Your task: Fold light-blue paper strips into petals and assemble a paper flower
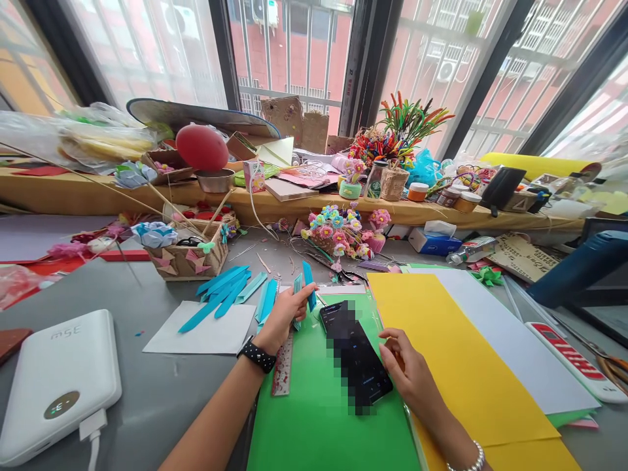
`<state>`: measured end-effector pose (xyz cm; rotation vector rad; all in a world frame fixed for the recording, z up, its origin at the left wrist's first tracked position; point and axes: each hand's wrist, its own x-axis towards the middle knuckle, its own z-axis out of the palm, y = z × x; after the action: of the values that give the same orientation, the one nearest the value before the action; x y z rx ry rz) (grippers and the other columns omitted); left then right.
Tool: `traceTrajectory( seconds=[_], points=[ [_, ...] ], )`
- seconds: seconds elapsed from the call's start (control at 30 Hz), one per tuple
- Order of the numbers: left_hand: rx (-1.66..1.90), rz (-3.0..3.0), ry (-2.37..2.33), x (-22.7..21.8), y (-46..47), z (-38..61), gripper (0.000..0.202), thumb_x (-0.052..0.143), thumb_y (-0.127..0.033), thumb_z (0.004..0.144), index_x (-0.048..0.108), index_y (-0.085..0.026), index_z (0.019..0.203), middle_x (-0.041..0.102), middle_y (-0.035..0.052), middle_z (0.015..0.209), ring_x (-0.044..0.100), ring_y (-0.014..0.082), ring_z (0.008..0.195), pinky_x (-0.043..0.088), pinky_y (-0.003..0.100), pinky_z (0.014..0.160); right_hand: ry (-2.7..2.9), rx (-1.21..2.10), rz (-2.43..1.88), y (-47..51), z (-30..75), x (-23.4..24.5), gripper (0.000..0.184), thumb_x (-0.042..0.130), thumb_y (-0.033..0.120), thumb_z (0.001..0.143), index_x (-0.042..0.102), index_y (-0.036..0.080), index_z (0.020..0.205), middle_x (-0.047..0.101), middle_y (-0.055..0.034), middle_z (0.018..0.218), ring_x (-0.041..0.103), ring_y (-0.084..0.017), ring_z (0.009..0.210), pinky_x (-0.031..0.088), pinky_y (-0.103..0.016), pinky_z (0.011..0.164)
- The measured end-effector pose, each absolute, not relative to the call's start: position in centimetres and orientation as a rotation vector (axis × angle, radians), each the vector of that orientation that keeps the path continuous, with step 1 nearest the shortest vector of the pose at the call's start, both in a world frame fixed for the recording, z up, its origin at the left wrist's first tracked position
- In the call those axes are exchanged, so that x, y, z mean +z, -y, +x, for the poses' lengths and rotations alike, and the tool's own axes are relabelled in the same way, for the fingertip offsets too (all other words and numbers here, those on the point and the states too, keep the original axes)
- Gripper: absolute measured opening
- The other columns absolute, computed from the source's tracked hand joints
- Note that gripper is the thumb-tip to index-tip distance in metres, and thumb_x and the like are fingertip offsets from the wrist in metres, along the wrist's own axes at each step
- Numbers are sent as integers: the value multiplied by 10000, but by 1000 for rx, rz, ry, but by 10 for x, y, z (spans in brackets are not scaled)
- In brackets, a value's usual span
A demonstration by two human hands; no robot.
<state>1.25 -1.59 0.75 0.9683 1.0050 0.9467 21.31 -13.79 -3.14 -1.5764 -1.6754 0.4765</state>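
Observation:
My left hand [287, 311] is closed on folded blue paper strips [309, 285], one standing up between the thumb and fingers and another beneath them. Beneath that hand, a clear ruler [282, 369] with a printed pattern rests at the edge of the green sheet [299, 425]. My right hand [407, 363] hovers by the right edge of a black phone [360, 360], fingers loosely curled and slightly apart, with nothing visible in them. Part of the phone's screen is blurred out. More blue paper strips [220, 291] lie loose on and around a white paper sheet [196, 333] to the left.
Yellow card sheets [456, 347] and a white sheet lie at right, beside a power strip [574, 360] and scissors [615, 366]. A white power bank [63, 379] is at left. Behind are a decorated basket [189, 258], pliers, fuzzy flowers [338, 229] and a crowded window ledge.

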Motion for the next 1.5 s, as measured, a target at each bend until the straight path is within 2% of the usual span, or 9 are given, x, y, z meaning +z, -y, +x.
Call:
traceTrajectory(
  seconds=[0.13, 0.3, 0.47, 0.6, 0.83, 1.0, 1.37, 1.5],
  points=[
    [952, 977, -997, 6, 16, 12, 323, 629, -417, 581, 435, -161, 616, 209, -123, 426, 175, 13, 342, 134, 162, 336, 1746, 551, -1531, 140, 212, -28, 190, 340, 321, 843, 448, 193, 934, 458, 31, 554, 474, -123, 500, 413, -232, 484],
    [945, 981, -998, 6, 15, 12, 324, 626, -419, 579, 423, -167, 593, 209, -121, 422, 175, 15, 336, 130, 166, 335, 1703, 495, -1512, 142, 211, -17, 180, 340, 302, 845, 473, 193, 896, 526, 13, 586, 529, -130, 548, 445, -248, 552],
    [961, 971, -998, 5, 14, 13, 315, 638, -402, 568, 436, -160, 586, 210, -119, 417, 176, 14, 338, 133, 162, 326, 1787, 398, -1471, 133, 209, -12, 181, 367, 274, 827, 477, 195, 946, 594, -55, 862, 567, -169, 801, 471, -292, 702],
    [964, 967, -988, 4, 15, 13, 296, 632, -392, 587, 474, -148, 641, 210, -119, 426, 175, 11, 339, 137, 154, 324, 1906, 330, -1394, 117, 206, -12, 232, 374, 219, 817, 446, 211, 1037, 544, -60, 1058, 479, -181, 1030, 400, -351, 882],
    [953, 992, -990, 3, 15, 13, 328, 627, -407, 597, 407, -165, 596, 225, -116, 436, 185, 10, 346, 144, 153, 328, 2018, 300, -1362, 109, 201, -22, 275, 411, 218, 800, 398, 214, 1075, 485, -50, 1192, 352, -194, 1171, 335, -402, 954],
    [949, 995, -1000, 3, 15, 13, 342, 626, -425, 589, 400, -169, 596, 222, -118, 433, 184, 12, 342, 147, 159, 333, 2021, 284, -1371, 113, 201, -23, 283, 413, 215, 800, 393, 214, 1082, 480, -48, 1199, 339, -196, 1181, 315, -414, 964],
    [943, 1035, -970, 3, 16, 12, 355, 601, -447, 613, 376, -172, 599, 218, -115, 451, 183, 14, 352, 152, 161, 338, 2039, 150, -1290, 115, 205, -26, 206, 399, 141, 777, 481, 235, 941, 612, -10, 1017, 437, -195, 1110, 240, -453, 989],
    [949, 1050, -984, 2, 16, 12, 350, 603, -436, 616, 378, -170, 589, 216, -113, 449, 188, 16, 356, 157, 163, 339, 2074, 194, -1343, 112, 203, -25, 226, 396, 183, 790, 476, 240, 994, 580, -21, 1093, 389, -212, 1160, 237, -485, 989]
  ],
)
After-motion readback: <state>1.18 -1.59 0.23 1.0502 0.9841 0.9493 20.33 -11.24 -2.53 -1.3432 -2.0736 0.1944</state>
